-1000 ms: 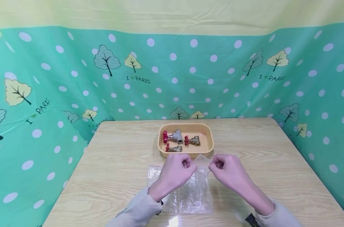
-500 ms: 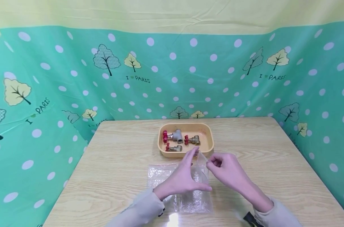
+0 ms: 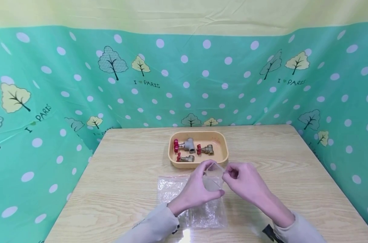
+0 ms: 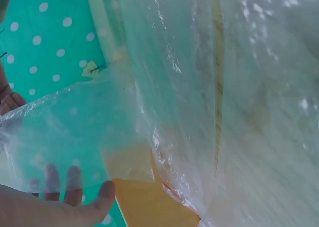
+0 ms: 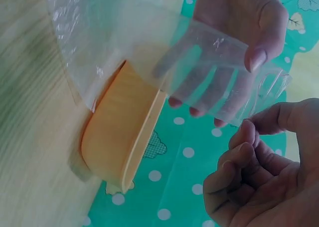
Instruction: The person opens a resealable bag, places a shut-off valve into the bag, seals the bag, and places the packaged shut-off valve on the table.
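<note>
Right hand: thumb and forefinger pinching a small clear bag. Left hand: fingers spread about the bag's end. Below, on table: flat clear plastic. Beyond: tray, three valves inside. Step, apparently: opening the bag; next move calls for parting its sides.

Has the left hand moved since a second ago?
Yes: against the tan tray, the left hand has shifted slightly right in the head view and opened out.

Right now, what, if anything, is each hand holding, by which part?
The right hand pinches a clear bag by its rim; the left hand curves around it with no visible pinch.
</note>
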`<action>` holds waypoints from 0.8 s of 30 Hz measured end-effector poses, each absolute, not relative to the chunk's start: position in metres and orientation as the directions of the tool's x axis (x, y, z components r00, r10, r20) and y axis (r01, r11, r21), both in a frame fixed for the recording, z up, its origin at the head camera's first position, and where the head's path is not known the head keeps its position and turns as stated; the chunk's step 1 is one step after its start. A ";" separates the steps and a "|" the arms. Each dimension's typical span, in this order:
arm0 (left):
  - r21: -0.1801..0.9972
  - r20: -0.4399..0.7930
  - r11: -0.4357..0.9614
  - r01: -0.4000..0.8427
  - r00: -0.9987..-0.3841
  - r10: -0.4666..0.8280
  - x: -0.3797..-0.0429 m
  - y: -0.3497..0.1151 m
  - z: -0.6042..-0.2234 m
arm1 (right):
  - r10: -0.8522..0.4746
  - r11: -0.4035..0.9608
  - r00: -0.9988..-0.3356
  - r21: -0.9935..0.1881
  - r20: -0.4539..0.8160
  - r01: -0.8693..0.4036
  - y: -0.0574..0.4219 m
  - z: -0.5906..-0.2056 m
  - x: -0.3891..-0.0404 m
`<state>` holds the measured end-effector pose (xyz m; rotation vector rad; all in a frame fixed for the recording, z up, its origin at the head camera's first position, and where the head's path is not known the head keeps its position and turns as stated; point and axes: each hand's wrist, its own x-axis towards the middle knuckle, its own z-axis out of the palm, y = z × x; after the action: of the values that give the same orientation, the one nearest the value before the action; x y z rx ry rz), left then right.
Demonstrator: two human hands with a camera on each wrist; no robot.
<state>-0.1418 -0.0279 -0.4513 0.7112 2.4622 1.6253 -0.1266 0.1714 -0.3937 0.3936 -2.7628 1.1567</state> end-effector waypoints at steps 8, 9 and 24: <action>0.874 0.181 0.343 0.345 -0.885 0.429 -0.143 -0.029 -0.450 | -0.210 0.739 -0.926 -0.569 0.315 -0.361 0.171 -0.389 -0.124; 0.874 0.178 0.346 0.342 -0.886 0.428 -0.143 -0.029 -0.450 | -0.210 0.741 -0.916 -0.555 0.342 -0.377 0.171 -0.388 -0.124; 0.860 0.210 0.334 0.386 -0.865 0.457 -0.148 -0.032 -0.447 | -0.470 0.646 -0.738 -0.380 0.484 -0.662 0.156 -0.385 -0.108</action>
<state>-0.1479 -0.0317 -0.4467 0.7932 2.5093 1.5865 -0.1077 0.1560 -0.3847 0.9012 -2.5256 0.7813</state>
